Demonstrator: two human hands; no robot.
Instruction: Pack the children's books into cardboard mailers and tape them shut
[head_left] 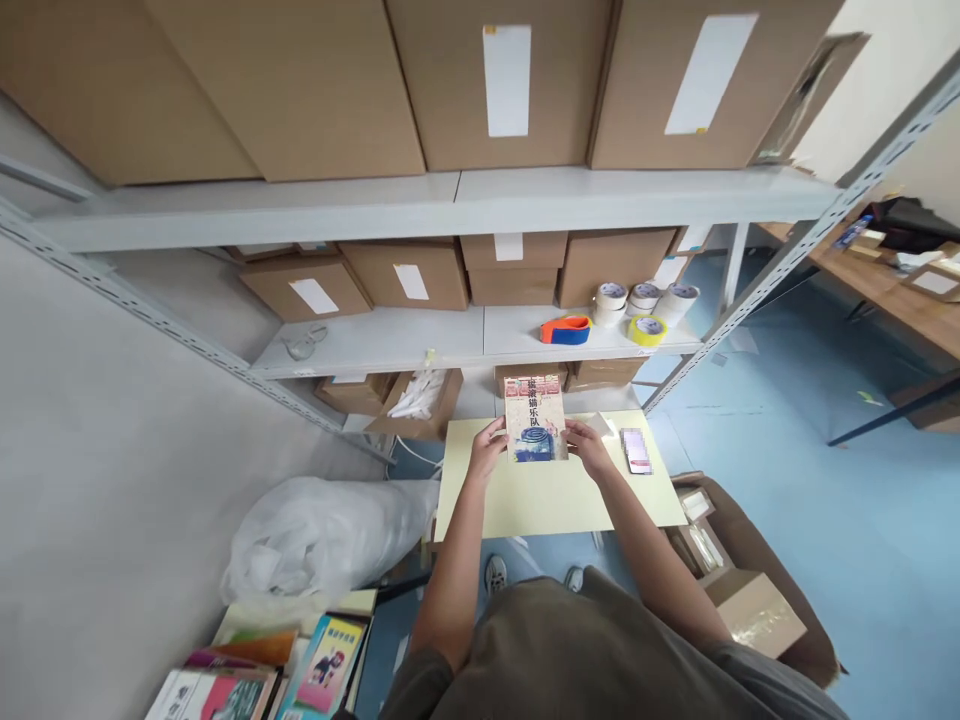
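Note:
A book (535, 418) with Chinese characters and a blue picture on its cover is held up by both hands over the pale yellow table (547, 508). My left hand (489, 447) grips its left edge, and my right hand (586, 445) grips the right edge. Fingers of both hands partly go out of sight behind the cover. To the right of my right hand, a phone (637, 451) lies on the table. A small white piece of paper (602, 424) is close to the right fingers.
Shelves with cardboard boxes (405, 275) rise ahead; tape rolls (646, 330) and an orange-blue tape dispenser (566, 330) sit on one. Bubble wrap (322, 540) and stacked books (322, 665) are at left. A large carton (814, 625) holding smaller boxes stands at right.

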